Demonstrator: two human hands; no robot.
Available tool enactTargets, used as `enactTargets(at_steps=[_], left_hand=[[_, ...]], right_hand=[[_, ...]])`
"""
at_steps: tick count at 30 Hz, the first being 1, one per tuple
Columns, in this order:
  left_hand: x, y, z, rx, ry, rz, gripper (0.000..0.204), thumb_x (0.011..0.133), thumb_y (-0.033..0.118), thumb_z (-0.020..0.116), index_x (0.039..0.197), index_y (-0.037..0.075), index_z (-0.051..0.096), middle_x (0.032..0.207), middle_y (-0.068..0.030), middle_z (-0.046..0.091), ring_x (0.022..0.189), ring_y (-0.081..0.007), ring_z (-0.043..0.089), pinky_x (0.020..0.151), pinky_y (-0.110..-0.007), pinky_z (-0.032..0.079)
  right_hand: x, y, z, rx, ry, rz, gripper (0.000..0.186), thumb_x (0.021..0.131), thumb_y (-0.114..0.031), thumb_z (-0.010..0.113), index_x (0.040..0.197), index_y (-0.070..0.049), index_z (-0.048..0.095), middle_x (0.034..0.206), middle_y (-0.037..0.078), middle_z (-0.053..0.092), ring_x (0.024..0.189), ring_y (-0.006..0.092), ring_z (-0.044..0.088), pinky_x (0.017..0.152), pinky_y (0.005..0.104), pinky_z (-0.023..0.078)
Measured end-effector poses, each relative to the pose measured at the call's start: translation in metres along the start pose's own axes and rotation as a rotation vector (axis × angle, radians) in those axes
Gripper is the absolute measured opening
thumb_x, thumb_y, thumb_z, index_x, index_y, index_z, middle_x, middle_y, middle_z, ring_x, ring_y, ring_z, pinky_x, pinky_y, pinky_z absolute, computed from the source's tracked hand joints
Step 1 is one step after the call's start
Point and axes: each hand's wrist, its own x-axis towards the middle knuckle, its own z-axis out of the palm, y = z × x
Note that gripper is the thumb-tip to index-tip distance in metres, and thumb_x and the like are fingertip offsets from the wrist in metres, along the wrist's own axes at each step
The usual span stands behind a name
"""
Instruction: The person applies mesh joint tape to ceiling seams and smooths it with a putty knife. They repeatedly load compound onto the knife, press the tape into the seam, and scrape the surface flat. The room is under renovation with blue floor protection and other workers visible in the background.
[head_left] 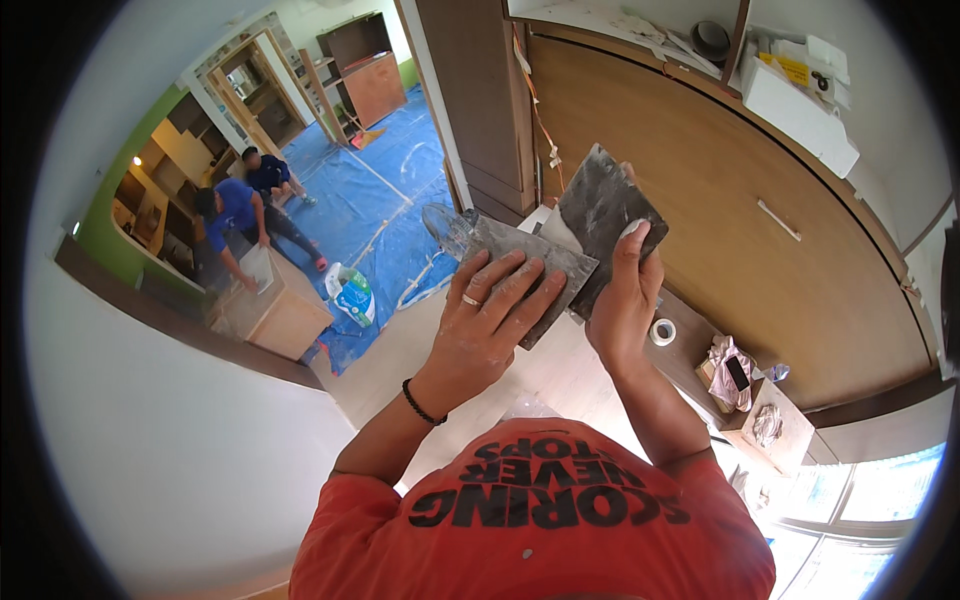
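Observation:
My left hand (490,320) grips a flat, dark grey putty spreader (562,265), with its fingers laid across the face and the thumb hidden. In my right hand (628,300) is a second, similar putty spreader (605,205), tilted up, with my thumb pressed on its front face. The two blades meet or overlap at their edges in front of my chest. A patch of pale putty (561,231) shows near where they meet. Whitish smears mark both blades and my fingers.
A large brown panel (700,190) stands close on my right, below a shelf (650,35) with scraps. A tape roll (662,332) lies lower right. At left, two people (238,208) work by a wooden cabinet (265,310), near blue floor sheeting (370,190) and a white bag (350,295).

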Motion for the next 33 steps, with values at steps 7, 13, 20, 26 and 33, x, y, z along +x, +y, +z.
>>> enactTargets(at_steps=[7,13,20,26,33], left_hand=[[-0.014,-0.018,-0.029,-0.533,0.190,-0.423,0.039,0.099,0.000,0.059,0.137,0.007,0.061,0.123,-0.0092,0.068,0.113,-0.0272,0.065,0.101,-0.032,0.047],[0.031,-0.032,-0.163,-0.758,1.285,-0.071,0.031,0.106,0.011,0.057,0.133,-0.005,0.057,0.123,-0.0058,0.062,0.110,-0.0108,0.056,0.096,-0.027,0.044],[0.078,0.022,-0.372,0.800,1.551,0.350,0.037,0.102,-0.002,0.052,0.138,0.001,0.060,0.132,-0.0114,0.063,0.119,-0.0163,0.057,0.097,-0.028,0.045],[0.097,0.059,-0.469,1.696,1.380,0.620,0.056,0.093,-0.015,0.047,0.147,-0.001,0.050,0.142,-0.0171,0.050,0.121,-0.0276,0.055,0.095,-0.032,0.049],[0.119,0.073,-0.463,1.192,1.612,0.648,0.025,0.103,0.004,0.047,0.125,-0.003,0.056,0.112,-0.0118,0.057,0.094,-0.0195,0.055,0.075,-0.030,0.047]], right_hand=[[0.034,-0.011,-0.045,-1.000,0.238,-0.314,0.052,0.094,-0.002,0.048,0.146,0.005,0.048,0.141,0.026,0.055,0.131,0.0403,0.052,0.110,0.0416,0.041],[0.051,-0.005,-0.056,-0.068,0.281,-0.096,0.058,0.103,-0.032,0.049,0.148,0.005,0.046,0.146,0.021,0.053,0.132,0.0339,0.053,0.114,0.0443,0.040],[0.039,-0.022,-0.019,0.175,0.051,0.150,0.071,0.108,-0.050,0.039,0.158,0.000,0.031,0.162,0.020,0.033,0.146,0.0355,0.039,0.121,0.0446,0.031],[0.038,-0.005,-0.018,0.254,-0.094,0.086,0.078,0.107,-0.056,0.041,0.161,-0.001,0.025,0.164,0.020,0.031,0.148,0.0371,0.036,0.122,0.0485,0.029],[0.036,-0.005,-0.003,0.299,-0.154,0.092,0.080,0.106,-0.055,0.043,0.160,0.000,0.025,0.163,0.022,0.032,0.147,0.0379,0.038,0.121,0.0493,0.031]])
